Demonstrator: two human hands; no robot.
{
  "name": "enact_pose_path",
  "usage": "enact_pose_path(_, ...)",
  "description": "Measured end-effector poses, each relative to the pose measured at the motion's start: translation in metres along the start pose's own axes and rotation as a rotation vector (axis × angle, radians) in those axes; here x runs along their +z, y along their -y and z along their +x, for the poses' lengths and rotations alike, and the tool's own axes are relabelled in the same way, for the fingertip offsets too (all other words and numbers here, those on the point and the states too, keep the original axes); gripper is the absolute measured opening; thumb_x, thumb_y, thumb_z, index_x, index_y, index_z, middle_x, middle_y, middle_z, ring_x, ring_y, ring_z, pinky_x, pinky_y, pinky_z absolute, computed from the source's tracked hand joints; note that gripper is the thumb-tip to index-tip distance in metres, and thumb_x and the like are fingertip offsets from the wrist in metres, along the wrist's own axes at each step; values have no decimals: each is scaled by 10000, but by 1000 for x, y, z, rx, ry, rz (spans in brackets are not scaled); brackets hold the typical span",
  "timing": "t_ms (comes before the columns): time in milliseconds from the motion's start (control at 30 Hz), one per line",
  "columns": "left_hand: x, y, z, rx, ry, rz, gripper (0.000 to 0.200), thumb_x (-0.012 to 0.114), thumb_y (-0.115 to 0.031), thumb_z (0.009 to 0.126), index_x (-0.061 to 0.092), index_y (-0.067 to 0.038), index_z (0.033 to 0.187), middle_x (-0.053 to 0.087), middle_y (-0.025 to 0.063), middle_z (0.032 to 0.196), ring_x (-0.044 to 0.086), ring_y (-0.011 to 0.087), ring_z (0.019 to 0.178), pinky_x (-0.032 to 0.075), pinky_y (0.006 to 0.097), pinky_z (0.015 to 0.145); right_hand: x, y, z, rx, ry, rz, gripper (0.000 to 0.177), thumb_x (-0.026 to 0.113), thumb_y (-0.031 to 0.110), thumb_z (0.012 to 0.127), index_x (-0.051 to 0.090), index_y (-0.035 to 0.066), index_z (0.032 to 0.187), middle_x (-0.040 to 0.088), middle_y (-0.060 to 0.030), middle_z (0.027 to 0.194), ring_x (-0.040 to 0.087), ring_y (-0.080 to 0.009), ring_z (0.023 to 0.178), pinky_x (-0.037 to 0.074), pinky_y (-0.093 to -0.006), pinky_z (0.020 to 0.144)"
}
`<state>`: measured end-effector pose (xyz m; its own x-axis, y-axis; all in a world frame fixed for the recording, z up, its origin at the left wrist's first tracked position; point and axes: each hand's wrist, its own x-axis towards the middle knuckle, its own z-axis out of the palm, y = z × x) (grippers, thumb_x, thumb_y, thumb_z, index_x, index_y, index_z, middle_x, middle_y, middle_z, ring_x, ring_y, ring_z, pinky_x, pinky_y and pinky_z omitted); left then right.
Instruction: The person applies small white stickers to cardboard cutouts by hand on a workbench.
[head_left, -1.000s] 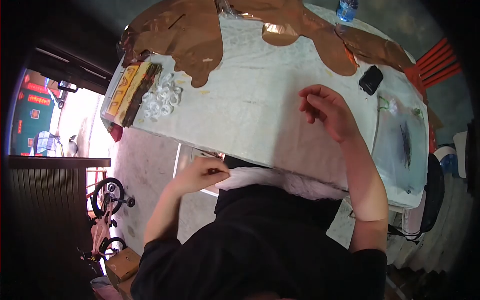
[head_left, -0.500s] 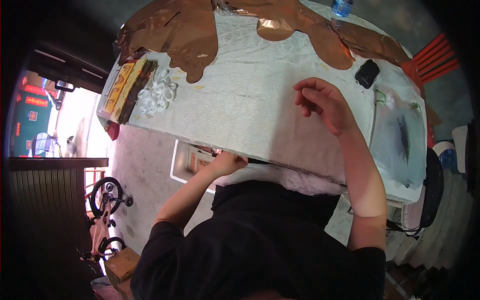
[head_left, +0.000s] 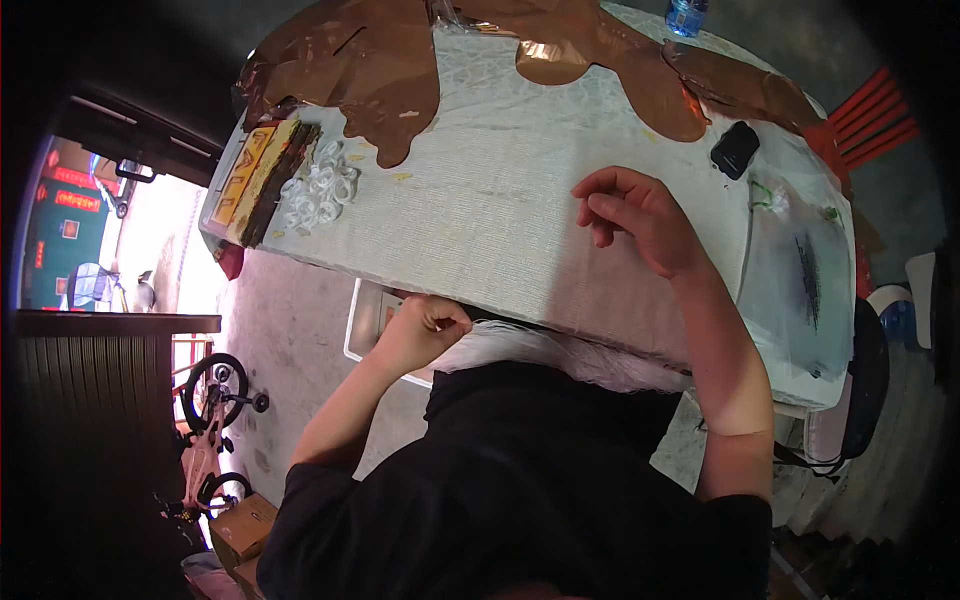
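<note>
My left hand [head_left: 422, 332] is at the table's near edge, at the left end of a bundle of white strands [head_left: 560, 352] lying across my lap. Its thumb and fingers are pinched together over the strand ends; what they hold is too small to make out. My right hand [head_left: 640, 215] hovers over the right half of the white-covered table [head_left: 480, 220], fingers curved and apart, with nothing seen in it. A pile of white loops [head_left: 320, 185] sits at the table's left, beside stacked yellow and brown packets [head_left: 258, 180].
Brown foil sheeting [head_left: 390, 80] covers the far edge. A black object [head_left: 735, 150] and a clear plastic bag [head_left: 800, 290] lie at the right, a bottle [head_left: 686, 16] at the far right. A white box [head_left: 362, 318] stands below the near edge.
My left hand has moved left and slightly toward me, turning so that the pinched thumb and fingers show. My right hand has shifted a little to the left.
</note>
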<state>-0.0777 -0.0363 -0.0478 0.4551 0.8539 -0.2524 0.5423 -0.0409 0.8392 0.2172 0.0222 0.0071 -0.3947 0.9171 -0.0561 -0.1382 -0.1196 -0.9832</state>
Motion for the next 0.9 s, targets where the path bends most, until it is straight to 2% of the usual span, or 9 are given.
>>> enact_pose_path(100, -10, -18, -6, 30, 33, 2, 26, 598, -2, 748, 615, 15, 757, 614, 65, 735, 559, 95, 657, 438, 218, 579, 1, 0, -1, 9, 14, -40, 149, 502, 92, 830, 554, 14, 947, 566, -42, 756, 496, -71, 587, 421, -205, 547)
enact_pose_path(167, -17, -34, -11, 180, -62, 6, 23, 588, 11, 749, 609, 18, 744, 606, 66, 758, 559, 112, 639, 436, 220, 563, 4, -1, 0, 12, 29, -57, 141, 510, 82, 825, 557, 16, 940, 566, -37, 748, 493, -65, 581, 418, -200, 539)
enact_pose_path(400, -34, -81, -7, 169, -84, 119, 35, 579, 13, 750, 601, 13, 777, 599, 68, 743, 567, 124, 671, 435, 233, 577, 34, -10, -2, 143, 263, -262, 98, 570, 84, 787, 583, 58, 880, 546, 23, 698, 466, -27, 552, 386, -173, 495)
enact_pose_path(467, -34, -82, -8, 160, 162, 120, 50, 572, 6, 753, 600, 7, 795, 600, 72, 727, 571, 133, 659, 441, 250, 592, 34, -6, -4, 135, 248, -271, 98, 577, 104, 786, 584, 50, 868, 537, 27, 681, 462, -29, 559, 391, -185, 498)
enact_pose_path(567, -26, -43, 3, 143, 290, 185, 60, 562, 1, 758, 599, 8, 804, 611, 75, 748, 577, 144, 653, 447, 270, 605, 28, -10, -3, 110, 240, -237, 106, 576, 102, 787, 582, 40, 873, 540, 23, 689, 464, -30, 571, 399, -189, 503)
enact_pose_path(600, -18, -24, 7, 33, 246, 212, 82, 568, -21, 759, 605, 8, 825, 622, 83, 769, 587, 156, 682, 455, 276, 636, 25, -12, -2, 88, 244, -203, 111, 568, 80, 790, 579, 37, 891, 551, 14, 714, 469, -29, 576, 401, -182, 505)
enact_pose_path(767, 34, 88, 30, -7, 63, 109, 103, 582, -35, 757, 617, 4, 845, 632, 81, 760, 586, 133, 711, 459, 262, 665, 26, -12, -1, 89, 249, -197, 115, 564, 67, 791, 577, 25, 898, 554, 2, 721, 471, -32, 587, 409, -187, 512)
enact_pose_path(833, 42, 94, 33, -24, 19, 44, 101, 586, -40, 756, 622, 1, 841, 634, 79, 750, 583, 122, 714, 460, 257, 670, 26, -13, -1, 95, 261, -186, 115, 563, 63, 792, 577, 24, 898, 555, 0, 724, 471, -33, 587, 409, -187, 512)
enact_pose_path(900, 42, 88, 36, -83, 129, 56, 104, 593, -41, 757, 615, 0, 850, 631, 72, 769, 572, 92, 721, 457, 249, 668, 25, -14, -1, 91, 253, -184, 111, 563, 64, 792, 577, 24, 895, 554, 0, 719, 469, -33, 586, 407, -187, 513)
